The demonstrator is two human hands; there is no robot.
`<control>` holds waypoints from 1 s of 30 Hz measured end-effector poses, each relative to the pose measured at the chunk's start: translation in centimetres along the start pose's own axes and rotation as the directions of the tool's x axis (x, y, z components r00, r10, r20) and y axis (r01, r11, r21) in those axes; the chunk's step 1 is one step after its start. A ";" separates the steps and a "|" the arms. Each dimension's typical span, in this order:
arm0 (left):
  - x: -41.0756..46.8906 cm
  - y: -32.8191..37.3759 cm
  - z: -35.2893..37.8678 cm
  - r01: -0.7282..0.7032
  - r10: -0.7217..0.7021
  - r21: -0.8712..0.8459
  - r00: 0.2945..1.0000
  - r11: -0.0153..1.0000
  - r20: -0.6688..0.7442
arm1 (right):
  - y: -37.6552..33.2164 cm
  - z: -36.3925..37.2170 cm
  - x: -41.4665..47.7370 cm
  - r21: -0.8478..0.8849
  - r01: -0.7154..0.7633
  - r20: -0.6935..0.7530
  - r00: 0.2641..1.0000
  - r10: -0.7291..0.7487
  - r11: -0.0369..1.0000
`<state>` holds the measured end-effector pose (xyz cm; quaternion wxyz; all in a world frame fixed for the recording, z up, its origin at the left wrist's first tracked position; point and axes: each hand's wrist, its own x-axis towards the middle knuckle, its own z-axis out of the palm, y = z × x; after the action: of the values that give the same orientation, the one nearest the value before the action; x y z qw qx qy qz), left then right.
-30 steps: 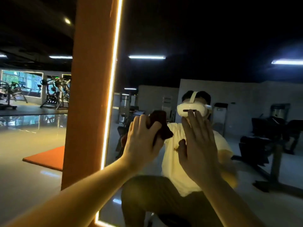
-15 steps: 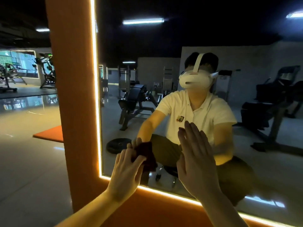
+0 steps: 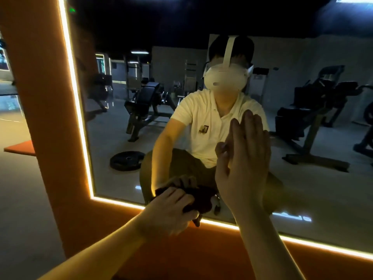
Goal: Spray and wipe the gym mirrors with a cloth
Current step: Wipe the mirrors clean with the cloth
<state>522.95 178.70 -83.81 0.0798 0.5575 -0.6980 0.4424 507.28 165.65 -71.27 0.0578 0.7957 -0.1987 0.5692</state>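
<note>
The mirror (image 3: 121, 128) is a large upright pane set in an orange surround (image 3: 46, 118). A glowing light strip (image 3: 78, 110) runs along its left and bottom edges, and the glass reflects a dim gym. The cloth (image 3: 199, 199) is dark maroon and bunched into a wad. It is pressed against the glass low down, just above the bottom strip, gripped by the left hand (image 3: 169, 211).

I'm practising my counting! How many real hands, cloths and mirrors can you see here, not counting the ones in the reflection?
Hands: 2, the left hand gripping the cloth and the right hand with straight fingers
Cloths: 1, the dark cloth low on the glass
Mirrors: 1, the mirror in its orange frame
Total: 4
</note>
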 end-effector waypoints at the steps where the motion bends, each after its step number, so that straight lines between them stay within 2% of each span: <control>1: -0.2 -0.8 -0.1 -0.041 0.041 0.038 0.999 0.998 0.005 | 0.0 0.1 -0.2 0.007 0.009 0.007 1.000 -0.009 1.000; 3: 1.3 -2.9 -1.4 0.006 0.002 0.076 0.995 0.997 -0.098 | 0.1 0.2 -0.4 0.003 0.012 0.003 1.000 -0.012 1.000; 5: 3.9 -4.8 -3.2 0.176 -0.145 0.088 0.950 0.981 -0.277 | -0.1 0.2 -0.3 0.006 0.001 -0.014 1.000 -0.001 1.000; 8: 7.7 -6.3 -4.8 0.496 -0.448 -0.030 0.755 0.868 -0.479 | -0.4 0.5 -0.4 0.006 -0.014 -0.025 1.000 0.014 1.000; 10: 9.6 -5.7 -4.8 0.601 -0.595 -0.162 0.647 0.783 -0.477 | -0.4 0.5 -0.4 -0.012 -0.010 -0.017 1.000 0.010 1.000; 11: 9.8 -4.7 -4.4 0.592 -0.601 -0.188 0.649 0.784 -0.466 | -0.4 0.5 -0.5 -0.016 -0.008 -0.011 1.000 0.007 1.000; 12: 9.6 -3.4 -3.6 0.541 -0.561 -0.185 0.698 0.820 -0.446 | -0.4 0.4 -0.5 -0.018 -0.007 -0.005 1.000 0.007 1.000; 15: 6.2 0.8 -1.3 0.316 -0.339 -0.125 0.907 0.940 -0.249 | -0.3 0.3 -0.8 -0.056 0.005 0.037 0.999 -0.003 0.998; 18: 4.0 1.4 -0.5 0.193 -0.196 -0.039 0.975 0.980 -0.102 | 0.4 0.1 -1.2 -0.078 0.044 0.069 0.997 -0.039 0.996; 20: 4.8 0.0 -1.5 0.196 -0.197 -0.019 0.971 0.980 -0.137 | 0.8 -0.3 -1.3 -0.055 0.067 0.082 0.995 -0.063 0.996; 24: 9.5 -4.7 -5.3 0.342 -0.361 -0.117 0.862 0.932 -0.355 | 0.6 -1.1 -1.0 -0.037 0.071 0.107 0.992 -0.067 0.997; 27: 15.1 -9.7 -9.5 0.313 -0.297 -0.040 0.845 0.949 -0.445 | 0.4 -1.8 0.2 -0.054 0.085 0.098 0.992 -0.079 0.995; 29: 19.2 -13.7 -12.9 0.360 -0.306 -0.005 0.786 0.933 -0.537 | 0.5 -2.4 2.7 -0.077 0.103 0.075 0.992 -0.097 0.992; 30: 21.0 -15.4 -14.4 0.424 -0.357 -0.023 0.730 0.905 -0.583 | 0.7 -2.8 4.4 -0.084 0.113 0.057 0.992 -0.108 0.990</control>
<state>522.85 174.20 -54.35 0.3462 0.5355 -0.4821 0.6009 505.77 164.81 -66.35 0.1189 0.8169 -0.1805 0.5348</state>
